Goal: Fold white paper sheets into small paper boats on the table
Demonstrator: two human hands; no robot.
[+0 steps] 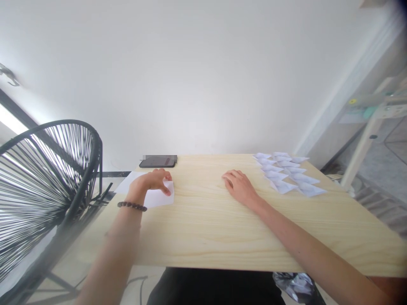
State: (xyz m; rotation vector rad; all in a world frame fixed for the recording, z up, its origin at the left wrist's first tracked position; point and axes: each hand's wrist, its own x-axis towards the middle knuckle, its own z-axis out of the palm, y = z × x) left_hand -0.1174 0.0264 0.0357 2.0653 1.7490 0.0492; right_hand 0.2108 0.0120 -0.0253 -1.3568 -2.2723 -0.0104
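Note:
On the left side of the table, my left hand [155, 180] is over white paper [160, 200], its thumb at the sheet and its curved fingers apart from the thumb. A dark beaded bracelet [132, 206] circles that wrist. My right hand [239, 185] rests on the bare wood right of the middle, fingers loosely bent and holding nothing. To its right lie folded white paper pieces [281, 186], several of them, laid in overlapping rows. Part of the white paper is hidden beneath my left hand.
A dark phone [157, 162] lies at the back left of the light wooden table [203, 228], by the white wall. On the left stands a black corded chair [73, 169]. A crumpled silvery bag [295, 284] shows below the front edge. A pale metal frame [362, 144] stands at right.

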